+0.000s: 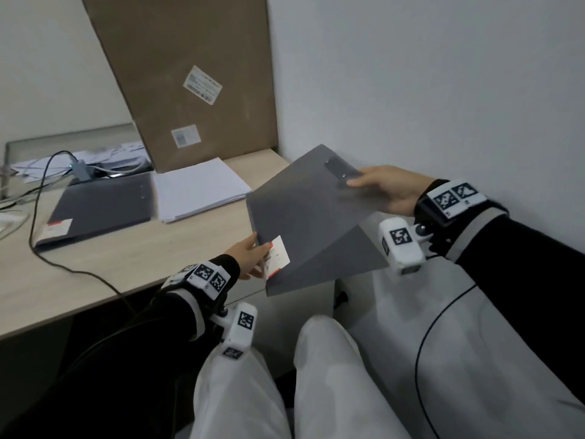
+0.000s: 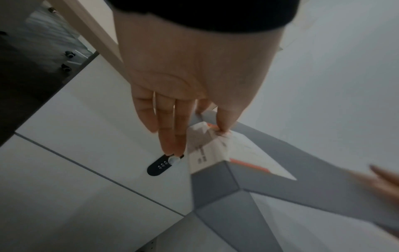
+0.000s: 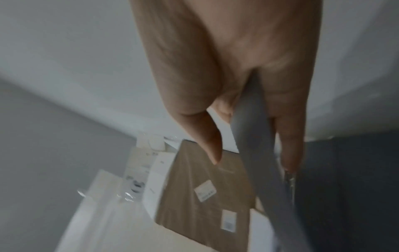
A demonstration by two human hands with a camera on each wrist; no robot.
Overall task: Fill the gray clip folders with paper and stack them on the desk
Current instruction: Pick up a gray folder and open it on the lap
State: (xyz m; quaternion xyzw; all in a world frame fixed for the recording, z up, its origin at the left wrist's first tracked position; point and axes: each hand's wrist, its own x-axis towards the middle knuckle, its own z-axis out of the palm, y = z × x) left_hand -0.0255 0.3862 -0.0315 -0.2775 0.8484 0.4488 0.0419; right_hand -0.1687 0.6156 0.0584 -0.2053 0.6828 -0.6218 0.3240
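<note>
Head view: I hold a gray folder in the air, past the tabletop edge and above my lap, partly open like a tent. My left hand pinches its near corner at the white label; my right hand grips the far edge by the black clip, thumb on top. A second folder lies flat and closed on the tabletop, a paper stack just beside it, a cardboard box leaning on the wall behind. Left wrist view: thumb and forefinger pinch the labelled corner of the folder; my other fingers are straight and together, off the cover. Right wrist view, blurred: one cover of the folder runs between my thumb and fingers, clamped there; box beyond.
</note>
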